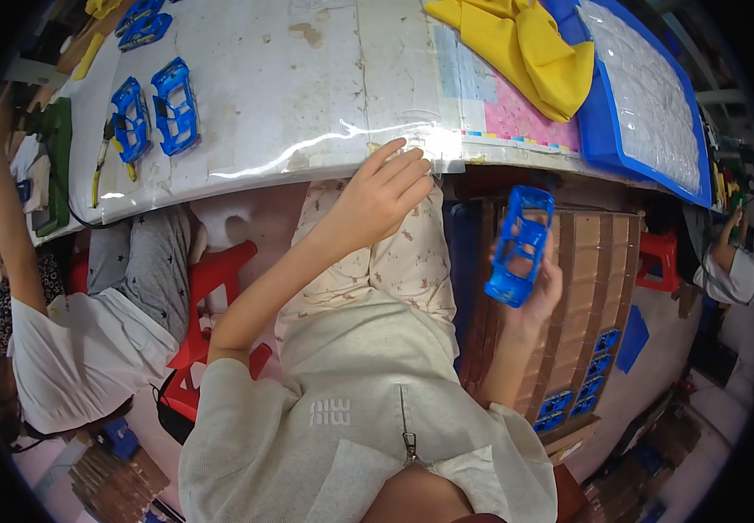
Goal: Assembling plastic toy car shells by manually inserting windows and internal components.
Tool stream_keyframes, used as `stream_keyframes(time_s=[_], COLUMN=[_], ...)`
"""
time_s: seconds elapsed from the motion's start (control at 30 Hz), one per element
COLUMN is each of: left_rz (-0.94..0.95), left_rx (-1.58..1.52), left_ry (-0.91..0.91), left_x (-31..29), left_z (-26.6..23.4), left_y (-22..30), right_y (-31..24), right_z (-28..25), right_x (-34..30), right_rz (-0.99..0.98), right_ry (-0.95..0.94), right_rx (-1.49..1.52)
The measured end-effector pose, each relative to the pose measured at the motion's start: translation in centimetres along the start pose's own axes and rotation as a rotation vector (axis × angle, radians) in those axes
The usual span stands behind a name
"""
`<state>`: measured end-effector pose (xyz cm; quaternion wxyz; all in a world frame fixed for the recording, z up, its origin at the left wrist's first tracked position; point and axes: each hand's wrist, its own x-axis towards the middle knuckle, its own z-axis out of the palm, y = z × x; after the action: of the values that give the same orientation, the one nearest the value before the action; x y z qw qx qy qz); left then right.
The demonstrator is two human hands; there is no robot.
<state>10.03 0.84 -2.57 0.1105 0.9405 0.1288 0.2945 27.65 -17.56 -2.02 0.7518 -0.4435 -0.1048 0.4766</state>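
Gripping a blue car-shaped shell (527, 234) in the right hand (544, 298), near right, beside a brown divided tray (584, 279); holding the left hand (375, 199) loosely open by the table's (255, 113) near edge. Apparently mid-transfer, calling for a steady grip.

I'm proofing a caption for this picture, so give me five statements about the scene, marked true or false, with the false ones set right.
1. The right hand holds a blue car body. True.
2. The left hand grips a second car body. False: it is at the near edge of the table, with no car body in it.
3. More blue car bodies lie on the table's left part. True.
4. The blue tray is on the left. False: it is on the right.
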Motion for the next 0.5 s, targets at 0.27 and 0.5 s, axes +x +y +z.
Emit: stream_keyframes(time_s=[0.27, 0.5], left_rz=[0.189, 0.114], left_rx=[-0.169, -0.31], left_ry=[-0.205, -0.068], left_x=[-3.2, -4.2], left_z=[1.2, 0.8], left_y=[2.5, 2.8], right_y=[1.1, 1.2], right_z=[5.4, 4.9], right_x=[1.4, 0.9], right_rz=[-0.068, -0.078], right_ry=[-0.214, -0.19], right_rx=[0.018, 0.014])
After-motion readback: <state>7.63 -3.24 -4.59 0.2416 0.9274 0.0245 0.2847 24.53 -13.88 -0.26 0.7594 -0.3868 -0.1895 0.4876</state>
